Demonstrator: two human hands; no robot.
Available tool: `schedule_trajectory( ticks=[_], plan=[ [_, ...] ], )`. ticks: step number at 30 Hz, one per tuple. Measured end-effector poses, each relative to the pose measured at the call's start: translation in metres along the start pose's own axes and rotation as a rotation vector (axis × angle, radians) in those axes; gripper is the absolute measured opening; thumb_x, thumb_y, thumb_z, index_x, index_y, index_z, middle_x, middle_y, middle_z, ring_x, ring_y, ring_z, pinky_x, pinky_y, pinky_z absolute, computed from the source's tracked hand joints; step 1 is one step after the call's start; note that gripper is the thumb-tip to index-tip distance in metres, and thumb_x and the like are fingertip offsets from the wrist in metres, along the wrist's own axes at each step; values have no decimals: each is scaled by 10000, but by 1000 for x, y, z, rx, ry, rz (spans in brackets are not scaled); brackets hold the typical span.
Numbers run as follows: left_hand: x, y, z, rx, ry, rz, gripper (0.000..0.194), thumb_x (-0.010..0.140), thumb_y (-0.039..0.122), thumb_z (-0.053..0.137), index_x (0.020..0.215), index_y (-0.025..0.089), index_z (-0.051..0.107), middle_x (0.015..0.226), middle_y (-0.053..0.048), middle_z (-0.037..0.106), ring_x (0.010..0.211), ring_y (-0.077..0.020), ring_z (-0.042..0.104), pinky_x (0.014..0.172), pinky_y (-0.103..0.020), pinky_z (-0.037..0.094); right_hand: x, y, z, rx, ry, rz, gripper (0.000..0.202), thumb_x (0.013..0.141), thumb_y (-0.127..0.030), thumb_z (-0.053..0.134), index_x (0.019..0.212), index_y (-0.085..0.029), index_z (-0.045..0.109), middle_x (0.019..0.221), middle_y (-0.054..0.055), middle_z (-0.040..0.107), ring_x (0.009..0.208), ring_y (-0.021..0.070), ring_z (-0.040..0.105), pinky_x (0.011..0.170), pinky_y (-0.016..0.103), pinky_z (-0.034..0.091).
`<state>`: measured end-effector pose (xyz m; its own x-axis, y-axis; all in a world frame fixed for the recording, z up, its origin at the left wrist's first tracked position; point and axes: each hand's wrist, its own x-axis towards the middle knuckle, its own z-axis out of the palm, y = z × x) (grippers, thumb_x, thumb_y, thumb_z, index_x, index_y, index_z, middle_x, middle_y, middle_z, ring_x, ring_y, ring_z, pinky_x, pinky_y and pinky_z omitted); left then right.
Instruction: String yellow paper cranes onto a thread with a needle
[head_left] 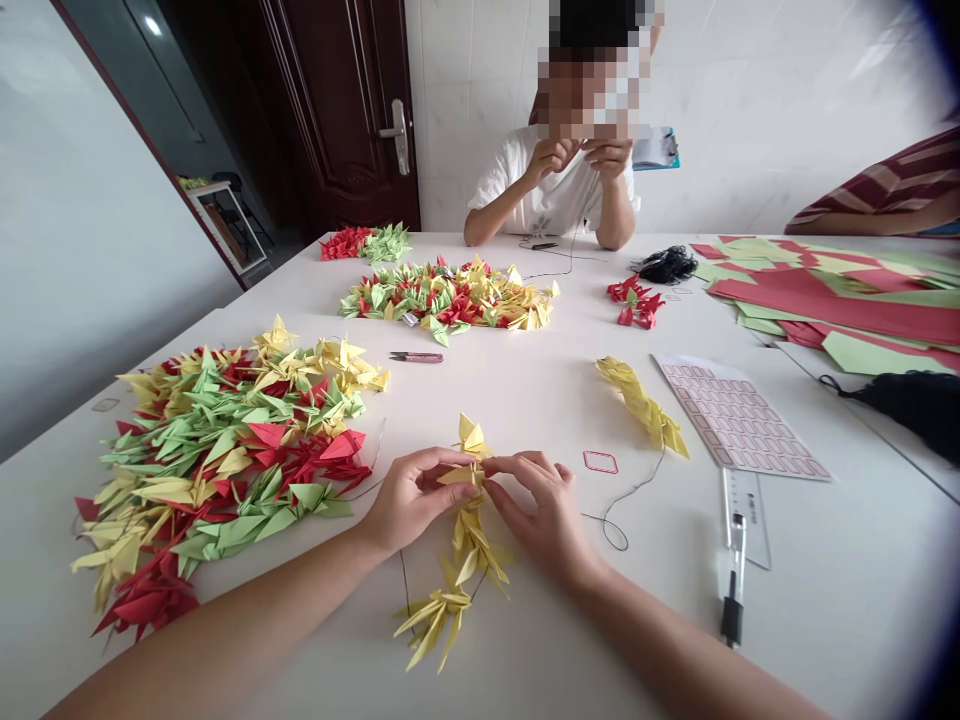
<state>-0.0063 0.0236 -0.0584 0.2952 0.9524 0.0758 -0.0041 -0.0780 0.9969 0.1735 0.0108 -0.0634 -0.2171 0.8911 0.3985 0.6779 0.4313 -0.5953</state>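
Observation:
Between my two hands is a yellow folded paper crane point(466, 478), pinched by the fingertips of my left hand point(420, 495) and my right hand point(536, 500). Another yellow crane point(471, 437) sits just beyond the fingers. Below them hangs a string of yellow paper cranes point(439, 610) on dark thread, lying toward me on the table. To the left spreads a large heap of strung red, green and yellow cranes point(232, 450). Right of my hands lies a twisted yellow strand point(643, 405) with loose thread point(619, 520).
Thread snips point(416, 357) lie beyond my hands, before a second crane heap point(450, 300). At right are a sticker sheet point(739, 415), a pen point(733, 585), a ruler point(750, 510), black thread point(911, 410) and paper strips point(840, 300). A person point(559, 190) sits opposite, hands raised.

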Motion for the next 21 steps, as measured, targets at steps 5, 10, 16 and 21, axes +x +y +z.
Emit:
schedule_trajectory(
  ticks=[5, 10, 16, 21],
  plan=[
    [1, 0, 1, 43, 1, 62, 253, 740, 261, 731, 972, 167, 690, 1015, -88, 690, 950, -205, 646, 783, -283, 550, -1, 0, 0, 55, -52, -1, 150, 855, -261, 559, 990, -292, 616, 904, -10, 710, 934, 215, 606, 787, 387, 336],
    [0, 3, 0, 155, 5, 56, 270, 745, 297, 729, 986, 184, 689, 1022, -90, 688, 960, -213, 630, 804, -297, 524, 0, 0, -1, 53, -41, 9, 108, 863, -295, 562, 945, -299, 633, 866, -18, 710, 904, 208, 617, 802, 388, 343],
    [-2, 5, -1, 212, -24, 54, 284, 752, 302, 721, 1015, 201, 683, 1056, -92, 681, 990, -220, 619, 796, -288, 511, 0, 1, -1, 57, -2, 7, 89, 871, -290, 553, 884, -295, 640, 826, -30, 710, 870, 196, 628, 796, 379, 345],
    [-2, 3, 0, 200, -21, 66, 270, 761, 307, 711, 998, 181, 688, 1033, -97, 691, 959, -210, 637, 777, -278, 525, 0, 1, 0, 100, -9, 36, 71, 853, -288, 569, 874, -287, 637, 844, -14, 711, 870, 211, 630, 821, 394, 343]
  ],
)
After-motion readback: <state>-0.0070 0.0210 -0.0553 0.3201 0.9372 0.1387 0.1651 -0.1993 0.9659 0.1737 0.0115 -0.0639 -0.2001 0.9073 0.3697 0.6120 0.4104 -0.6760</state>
